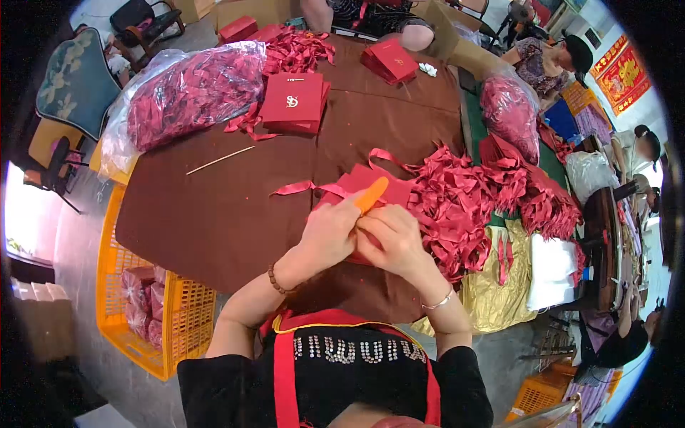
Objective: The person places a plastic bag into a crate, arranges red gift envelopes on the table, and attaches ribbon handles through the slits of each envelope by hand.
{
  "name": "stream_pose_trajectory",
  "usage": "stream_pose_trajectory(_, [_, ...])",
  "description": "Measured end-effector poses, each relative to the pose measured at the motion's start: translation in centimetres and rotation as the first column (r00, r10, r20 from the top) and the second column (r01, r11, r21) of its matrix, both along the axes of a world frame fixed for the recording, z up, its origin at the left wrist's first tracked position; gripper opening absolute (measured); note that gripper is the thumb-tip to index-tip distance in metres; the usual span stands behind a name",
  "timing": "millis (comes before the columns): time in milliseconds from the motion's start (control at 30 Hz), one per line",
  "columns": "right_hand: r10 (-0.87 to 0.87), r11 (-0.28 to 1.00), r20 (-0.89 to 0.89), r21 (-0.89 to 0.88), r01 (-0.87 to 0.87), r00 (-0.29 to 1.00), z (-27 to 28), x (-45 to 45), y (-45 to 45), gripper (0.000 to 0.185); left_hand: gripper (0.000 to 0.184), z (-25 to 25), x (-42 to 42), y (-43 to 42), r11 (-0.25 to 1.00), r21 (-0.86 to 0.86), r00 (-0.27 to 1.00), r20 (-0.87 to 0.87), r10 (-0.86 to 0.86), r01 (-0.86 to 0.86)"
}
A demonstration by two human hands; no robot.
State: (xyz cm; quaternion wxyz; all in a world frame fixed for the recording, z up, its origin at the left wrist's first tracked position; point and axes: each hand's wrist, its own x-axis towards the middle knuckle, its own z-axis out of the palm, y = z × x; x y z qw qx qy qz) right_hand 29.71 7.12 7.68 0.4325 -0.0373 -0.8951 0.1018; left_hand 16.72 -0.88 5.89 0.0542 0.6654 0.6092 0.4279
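My left hand point(330, 230) is closed around an orange tool point(372, 194), whose rounded end points up and away. Beside it, nearly touching, my right hand point(391, 237) has its fingers curled in a pinch; what they hold is hidden. Both hands are over a red paper bag piece point(360, 178) with a red ribbon point(294, 187) trailing to the left. A large heap of red ribbons point(453, 214) lies just to the right of my hands. Farther up the brown-covered table point(214, 214) stands a stack of red bags with a gold logo point(292, 100).
A clear sack of red ribbons point(196, 96) lies at the upper left, near a thin stick point(220, 160). Another red bag point(390, 60) is at the far side. An orange crate point(135, 342) stands at the lower left. Several people sit around, one at the upper right point(546, 64).
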Motion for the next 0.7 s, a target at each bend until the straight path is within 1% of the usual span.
stream_pose_trajectory(33, [0.029, 0.988, 0.009, -0.153, -0.027, 1.0, -0.4, -0.1, -0.1, 0.016, 0.045, -0.1, -0.2, 0.2, 0.999, 0.046, 0.999, -0.033, 0.025, -0.023])
stream_pose_trajectory(67, [0.06, 0.952, 0.013, -0.302, -0.054, 0.998, -0.5, 0.0, -0.2, 0.016, 0.045, -0.1, -0.2, 0.3, 0.999, 0.047, 0.999, -0.037, 0.019, -0.017])
stream_pose_trajectory(100, [0.081, 0.836, 0.016, -0.546, -0.059, 0.997, -0.5, 0.6, -0.1, 0.014, 0.043, 0.0, -0.1, 0.3, 0.999, 0.029, 0.995, -0.098, 0.034, -0.031])
stream_pose_trajectory(133, [-0.017, 0.747, 0.026, -0.665, 0.03, 1.0, -0.5, 0.9, 0.4, 0.015, 0.041, 0.0, 0.1, 0.1, 0.999, 0.009, 0.986, -0.157, 0.049, -0.048])
stream_pose_trajectory(167, [-0.05, 0.569, -0.135, -0.818, -0.083, 0.99, -0.5, 0.6, 0.7, 0.015, 0.036, -1.4, 0.1, 0.2, 0.998, 0.034, 0.972, -0.227, 0.067, -0.061])
stream_pose_trajectory(200, [-0.122, 0.365, -0.281, -0.904, -0.22, 0.952, -0.1, 0.1, 0.8, 0.016, 0.036, -1.3, 0.4, 0.2, 0.998, 0.031, 0.972, -0.226, 0.065, -0.06])
stream_pose_trajectory(233, [-0.121, 0.274, -0.276, -0.933, -0.235, 0.954, 0.2, -0.1, 0.8, 0.018, 0.031, -1.2, 0.8, 0.3, 0.997, 0.027, 0.962, -0.262, 0.073, -0.068])
stream_pose_trajectory(267, [-0.126, 0.275, -0.277, -0.933, -0.235, 0.953, 0.4, -0.4, 0.6, 0.018, 0.027, -1.0, 1.1, 0.3, 0.997, 0.024, 0.951, -0.298, 0.078, -0.075])
stream_pose_trajectory(300, [-0.128, 0.188, -0.289, -0.946, -0.264, 0.949, 0.6, -0.7, 0.5, 0.018, 0.019, -0.9, 1.4, 0.3, 0.995, -0.048, 0.941, -0.331, 0.064, -0.085])
stream_pose_trajectory(333, [-0.128, 0.099, -0.301, -0.952, -0.29, 0.945, 0.7, -0.9, 0.4, 0.018, 0.019, -0.8, 1.5, 0.3, 0.996, -0.047, 0.942, -0.329, 0.062, -0.081])
stream_pose_trajectory(367, [-0.138, 0.039, -0.353, -0.935, -0.351, 0.925, 0.3, -1.1, 0.4, 0.02, 0.017, -0.8, 1.5, 0.4, 0.995, 0.006, 0.934, -0.346, 0.093, -0.097])
stream_pose_trajectory(400, [-0.133, 0.038, -0.35, -0.937, -0.349, 0.927, 0.4, -1.1, 0.2, 0.02, 0.015, -0.8, 1.5, 0.3, 0.992, 0.058, 0.923, -0.361, 0.129, -0.116])
stream_pose_trajectory(433, [-0.138, 0.022, -0.345, -0.938, -0.345, 0.929, 0.5, -1.2, -0.2, 0.02, 0.015, -0.8, 1.5, 0.2, 0.991, 0.057, 0.923, -0.36, 0.135, -0.122])
stream_pose_trajectory(533, [-0.165, -0.002, -0.349, -0.935, -0.354, 0.922, -0.3, -1.4, -0.6, 0.019, 0.017, -1.1, 1.3, 0.1, 0.995, 0.016, 0.926, -0.364, 0.095, -0.096])
stream_pose_trajectory(633, [-0.172, 0.025, -0.34, -0.94, -0.342, 0.924, -1.2, -1.2, -0.7, 0.017, 0.02, -1.6, 1.4, 0.1, 0.996, 0.002, 0.937, -0.338, 0.083, -0.087])
stream_pose_trajectory(700, [-0.139, -0.008, -0.329, -0.943, -0.334, 0.934, -1.8, -0.9, -0.8, 0.016, 0.022, -1.6, 1.4, 0.0, 0.994, -0.01, 0.928, -0.359, 0.101, -0.112])
